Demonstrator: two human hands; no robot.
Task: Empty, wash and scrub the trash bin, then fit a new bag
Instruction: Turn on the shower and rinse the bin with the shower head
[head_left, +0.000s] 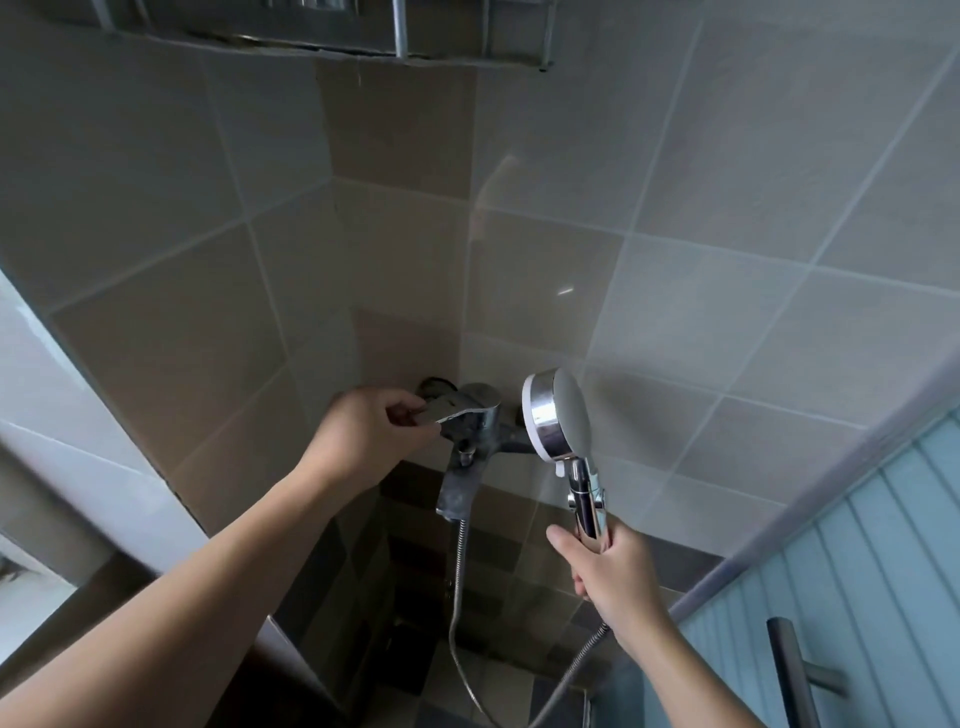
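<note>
I face a tiled shower corner. My left hand (371, 434) grips the lever of the chrome wall mixer tap (475, 415). My right hand (608, 569) is closed around the chrome handle of a hand shower head (558, 415), held upright to the right of the tap with its round face turned left. A ribbed metal hose (457, 587) runs down from the tap and loops back up to the shower handle. No water is visible coming out. The trash bin is not in view.
Grey wall tiles (727, 218) fill most of the view. A metal rack (363, 31) hangs at the top. A pale blue ribbed door with a metal handle (802, 670) stands at the lower right. Dark checkered floor tiles (415, 654) lie below.
</note>
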